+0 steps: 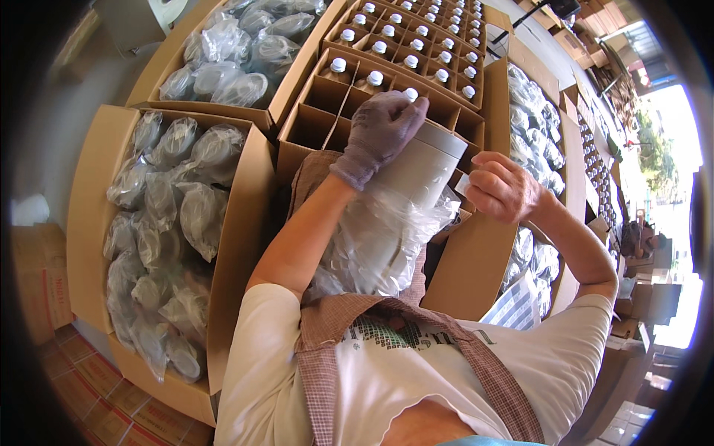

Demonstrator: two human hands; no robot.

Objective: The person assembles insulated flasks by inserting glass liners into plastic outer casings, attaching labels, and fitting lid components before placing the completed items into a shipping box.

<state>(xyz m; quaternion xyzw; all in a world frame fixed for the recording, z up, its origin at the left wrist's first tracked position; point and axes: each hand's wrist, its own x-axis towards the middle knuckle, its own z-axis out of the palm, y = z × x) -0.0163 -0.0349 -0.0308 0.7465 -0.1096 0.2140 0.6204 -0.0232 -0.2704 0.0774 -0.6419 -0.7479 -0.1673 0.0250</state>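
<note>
My left hand (381,137), in a grey-purple glove, reaches over the divided carton (301,123). Its curled fingers close around the top of a bottle with a white cap (410,94), whose body is hidden. Below that hand a grey cylinder (420,167) leans in front of me, its lower part in crumpled clear plastic (372,245). Bare and closed, my right hand (502,187) is held to the right of the cylinder. A small pale piece shows at its fingertips, too little visible to name. More white-capped bottles (374,78) stand in the carton's compartments.
Open cartons with plastic-wrapped items stand at left (89,223), at upper left (286,104) and at right (476,260). Another carton of capped bottles (424,30) adjoins at the back. Sealed cartons (111,390) lie at lower left. Someone (641,238) is far off at right.
</note>
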